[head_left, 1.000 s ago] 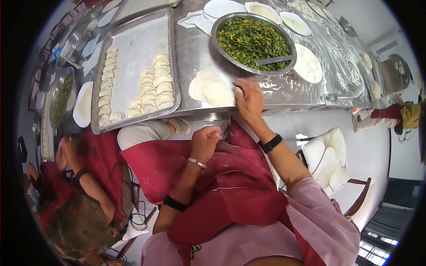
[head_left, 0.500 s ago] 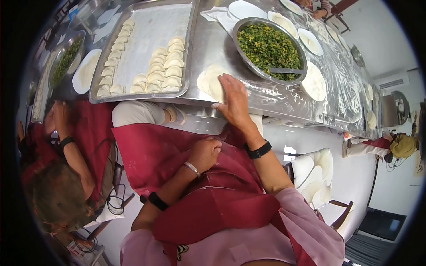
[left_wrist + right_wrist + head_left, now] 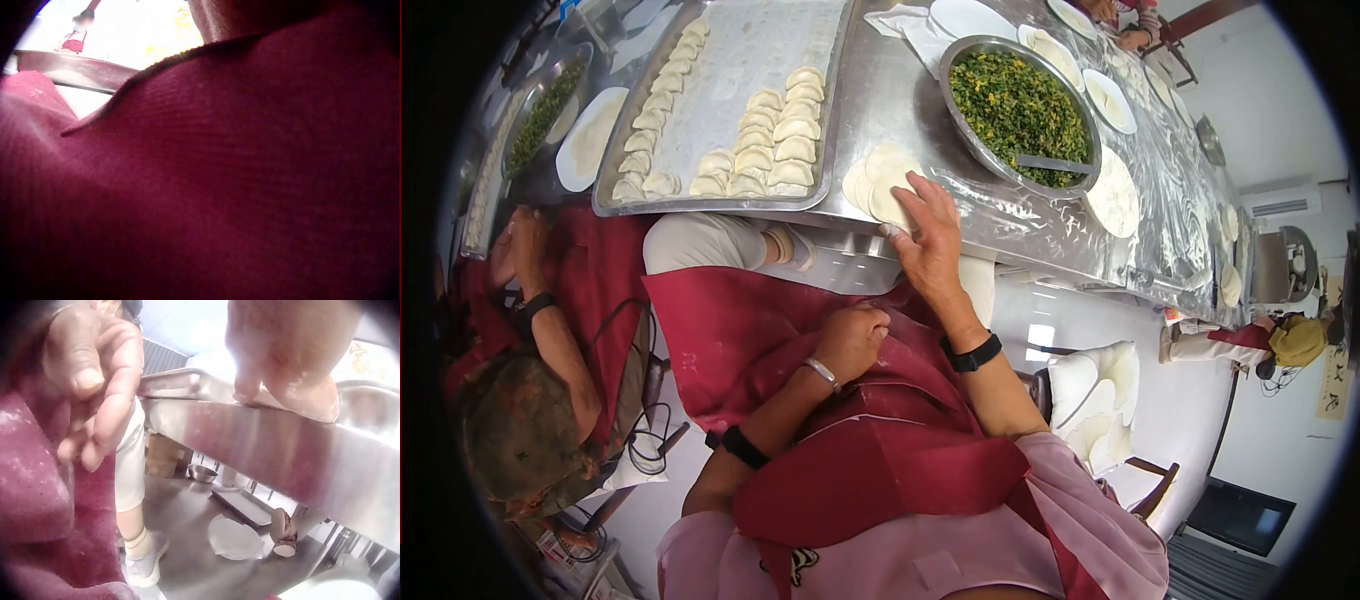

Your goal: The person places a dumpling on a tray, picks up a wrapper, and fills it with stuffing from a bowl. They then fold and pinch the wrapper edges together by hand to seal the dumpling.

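Note:
In the head view my right hand [image 3: 932, 240] reaches to the table's front edge. Its fingers lie at the right side of a small overlapping stack of round dough wrappers [image 3: 880, 172], the thumb apart from them near the edge. The right wrist view shows this hand large at the top, over the metal edge, with the wrappers hidden. My left hand [image 3: 852, 343] rests at the red apron [image 3: 920, 460], fingers loosely curled and holding nothing. Left of the wrappers, a metal tray [image 3: 720, 206] bears rows of folded dumplings [image 3: 796, 128].
Behind the wrappers stands a metal bowl [image 3: 946, 84] of chopped green and yellow filling [image 3: 1025, 115] with a flat utensil [image 3: 1055, 163] in it. White plates [image 3: 970, 18] with wrappers are farther back. Another person's hands [image 3: 522, 245] are at the left. A chair [image 3: 1155, 485] stands at the right.
My right hand has come from beside the wrappers onto their right edge, its fingers spreading. The left hand has settled lower against the apron. The head view has shifted.

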{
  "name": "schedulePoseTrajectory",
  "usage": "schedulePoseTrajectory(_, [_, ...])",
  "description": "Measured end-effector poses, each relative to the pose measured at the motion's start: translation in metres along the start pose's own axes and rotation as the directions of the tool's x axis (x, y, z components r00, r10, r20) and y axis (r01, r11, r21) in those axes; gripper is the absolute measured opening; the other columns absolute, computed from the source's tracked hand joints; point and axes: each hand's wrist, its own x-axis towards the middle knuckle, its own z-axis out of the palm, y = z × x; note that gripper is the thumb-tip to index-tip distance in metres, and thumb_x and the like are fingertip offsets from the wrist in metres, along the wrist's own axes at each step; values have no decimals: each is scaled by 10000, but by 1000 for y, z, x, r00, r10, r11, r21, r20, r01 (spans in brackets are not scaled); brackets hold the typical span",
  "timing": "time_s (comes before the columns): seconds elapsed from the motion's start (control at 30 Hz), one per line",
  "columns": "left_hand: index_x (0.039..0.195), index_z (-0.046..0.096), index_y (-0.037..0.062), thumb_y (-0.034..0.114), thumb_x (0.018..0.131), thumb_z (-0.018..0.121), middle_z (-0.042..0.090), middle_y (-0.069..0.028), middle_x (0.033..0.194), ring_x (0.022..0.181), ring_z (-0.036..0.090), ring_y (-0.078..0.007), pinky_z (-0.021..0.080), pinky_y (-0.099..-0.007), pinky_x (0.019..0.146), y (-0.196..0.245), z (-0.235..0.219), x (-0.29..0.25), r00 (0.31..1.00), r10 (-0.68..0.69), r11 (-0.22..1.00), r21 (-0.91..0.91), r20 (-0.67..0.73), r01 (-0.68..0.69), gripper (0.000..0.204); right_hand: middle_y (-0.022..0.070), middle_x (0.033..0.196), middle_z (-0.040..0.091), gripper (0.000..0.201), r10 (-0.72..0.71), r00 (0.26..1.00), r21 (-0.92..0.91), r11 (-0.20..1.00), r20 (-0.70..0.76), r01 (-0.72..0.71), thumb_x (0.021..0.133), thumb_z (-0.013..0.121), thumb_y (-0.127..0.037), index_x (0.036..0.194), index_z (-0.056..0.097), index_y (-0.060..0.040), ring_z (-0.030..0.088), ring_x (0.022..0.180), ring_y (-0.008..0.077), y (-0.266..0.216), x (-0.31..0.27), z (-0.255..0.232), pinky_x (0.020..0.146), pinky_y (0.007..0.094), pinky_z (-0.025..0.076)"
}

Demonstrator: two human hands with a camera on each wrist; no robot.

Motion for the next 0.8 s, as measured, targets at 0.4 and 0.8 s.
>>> schedulePoseTrajectory(0.4, [938, 685, 11, 86, 826, 630, 664, -174, 866, 812, 644, -349, 512, -418, 740, -6, 2, 0, 1000, 21, 999, 35, -5, -20, 146, 122, 1129, 675, 186, -84, 985, -97, 993, -151, 69, 702, 717, -15, 881, 672, -38, 593, 1097, 343, -13, 3, 14, 922, 435, 473])
schedulePoseTrajectory(0.8, [932, 686, 15, 99, 827, 633, 667, -178, 878, 817, 645, -355, 511, -428, 748, -8, 1, -1, 1000, 24, 999, 23, -10, -24, 145, 177, 1140, 685, 143, 409, 910, 364, 859, -69, -359, 805, 651, -7, 935, 701, 25, 614, 1123, 289, -6, 15, 6, 999, 376, 448])
